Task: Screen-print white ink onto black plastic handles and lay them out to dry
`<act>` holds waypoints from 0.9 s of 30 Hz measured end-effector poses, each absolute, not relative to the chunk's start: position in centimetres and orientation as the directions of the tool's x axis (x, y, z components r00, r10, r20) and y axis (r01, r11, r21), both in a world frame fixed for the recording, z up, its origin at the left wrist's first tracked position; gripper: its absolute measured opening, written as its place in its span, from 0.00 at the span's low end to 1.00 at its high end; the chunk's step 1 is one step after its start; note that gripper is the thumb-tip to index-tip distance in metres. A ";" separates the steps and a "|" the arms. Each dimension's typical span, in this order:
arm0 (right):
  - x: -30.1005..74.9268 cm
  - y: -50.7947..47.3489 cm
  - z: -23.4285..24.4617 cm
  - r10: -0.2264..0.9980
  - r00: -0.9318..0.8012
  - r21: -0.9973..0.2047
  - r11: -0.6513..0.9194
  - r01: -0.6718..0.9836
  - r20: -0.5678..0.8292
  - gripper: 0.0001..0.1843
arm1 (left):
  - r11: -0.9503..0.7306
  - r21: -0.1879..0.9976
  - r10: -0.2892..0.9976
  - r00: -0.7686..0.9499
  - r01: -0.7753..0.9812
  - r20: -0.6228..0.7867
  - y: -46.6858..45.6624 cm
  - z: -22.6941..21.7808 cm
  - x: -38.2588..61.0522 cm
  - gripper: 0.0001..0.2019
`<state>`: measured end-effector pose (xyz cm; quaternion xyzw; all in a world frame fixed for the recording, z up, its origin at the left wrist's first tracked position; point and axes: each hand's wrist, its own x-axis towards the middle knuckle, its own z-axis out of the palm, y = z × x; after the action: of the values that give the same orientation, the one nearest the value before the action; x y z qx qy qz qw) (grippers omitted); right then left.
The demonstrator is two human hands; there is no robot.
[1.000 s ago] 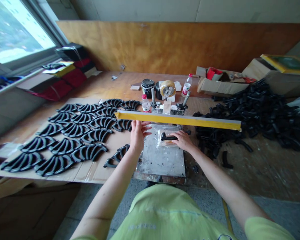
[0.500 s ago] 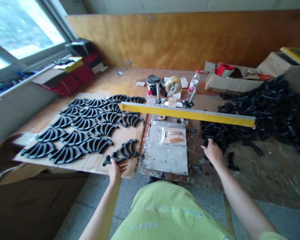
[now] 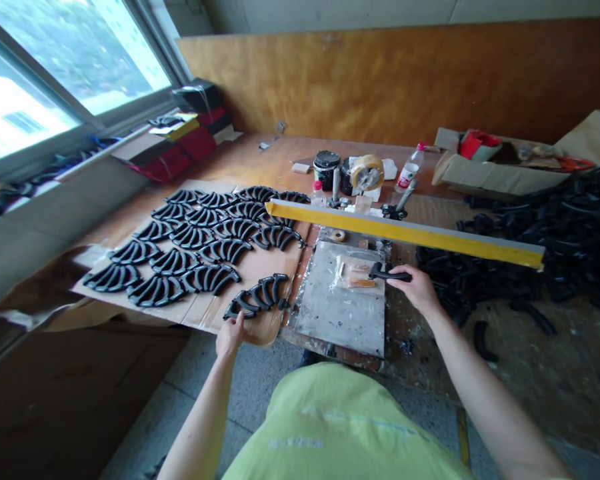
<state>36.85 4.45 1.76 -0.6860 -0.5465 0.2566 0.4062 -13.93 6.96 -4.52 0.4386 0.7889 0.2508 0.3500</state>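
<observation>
My right hand [image 3: 418,291] is closed round one end of a black curved handle [image 3: 394,274], whose wider head points left over the metal plate [image 3: 340,317]. At the lower left, my left hand [image 3: 229,338] pinches the near end of a black curved piece in a short nested row [image 3: 266,293] on the cardboard sheet [image 3: 260,267]. Its fingertips are partly hidden. More glossy black pieces [image 3: 157,291] lie behind in fanned rows. A small clear packet with orange-brown strips [image 3: 360,282] rests on the plate, just below the held handle's head.
A long yellow-faced bar [image 3: 405,232] spans above the plate's far side. Behind it stand black tubs [image 3: 326,168], a tape roll [image 3: 367,173] and a bottle [image 3: 411,168]. Loose black pieces [image 3: 540,233] are heaped at right, before an open carton [image 3: 500,175].
My right hand has moved left and up from the loose heap to the plate, now with a black handle in it. My left hand stays by the short row. The view has shifted.
</observation>
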 end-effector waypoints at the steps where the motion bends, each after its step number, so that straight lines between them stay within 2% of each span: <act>1: 35.4 5.4 1.5 0.971 0.196 -0.810 -0.002 0.586 0.140 0.11 | 0.490 0.666 0.864 -0.412 0.563 -0.289 6.5 -4.4 -13.5 0.22; 3: 33.0 7.0 0.7 0.973 0.066 -0.721 0.116 0.683 0.219 0.10 | 0.457 0.586 0.873 -0.465 0.669 -0.150 5.8 -4.5 -12.3 0.20; 6: 31.1 8.0 0.0 0.957 -0.068 -0.530 0.215 0.820 0.283 0.13 | 0.345 0.474 0.916 -0.400 0.810 0.016 5.3 -4.9 -10.5 0.21; 9: 29.9 8.1 0.6 0.940 -0.166 -0.365 0.273 0.890 0.298 0.14 | 0.337 0.431 0.930 -0.367 0.837 -0.016 5.9 -5.3 -9.7 0.24; 11: 28.1 8.4 1.4 0.929 -0.218 -0.311 0.310 0.898 0.298 0.13 | 0.382 0.393 0.920 -0.384 0.836 -0.078 6.6 -5.4 -9.7 0.25; 13: 24.7 9.2 1.9 0.918 -0.293 -0.343 0.375 0.861 0.268 0.14 | 0.417 0.366 0.909 -0.391 0.832 -0.147 7.5 -5.2 -10.0 0.25; 15: 19.9 10.4 1.6 0.905 -0.378 -0.431 0.425 0.796 0.195 0.15 | 0.433 0.355 0.901 -0.389 0.829 -0.191 8.0 -5.0 -10.3 0.24; 18: 12.6 12.6 0.1 0.896 -0.443 -0.512 0.392 0.764 0.024 0.16 | 0.439 0.353 0.898 -0.392 0.827 -0.198 7.8 -4.8 -10.8 0.23; 22: 6.2 14.8 -1.9 0.885 -0.417 -0.491 0.275 0.827 -0.206 0.20 | 0.392 0.314 0.919 -0.352 0.865 -0.178 6.4 -4.9 -11.0 0.22; 25: 3.8 15.4 -2.2 0.884 -0.350 -0.445 0.189 0.875 -0.312 0.24 | 0.361 0.292 0.931 -0.322 0.886 -0.173 5.9 -4.9 -10.9 0.22; 27: 2.8 15.6 -2.1 0.883 -0.307 -0.414 0.145 0.899 -0.356 0.22 | 0.355 0.291 0.932 -0.313 0.888 -0.182 6.0 -4.7 -10.8 0.22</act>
<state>2.78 15.57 -2.08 -0.5886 -0.7566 0.2844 -0.0140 -10.78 6.01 -4.74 0.5636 0.8075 0.0686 0.1603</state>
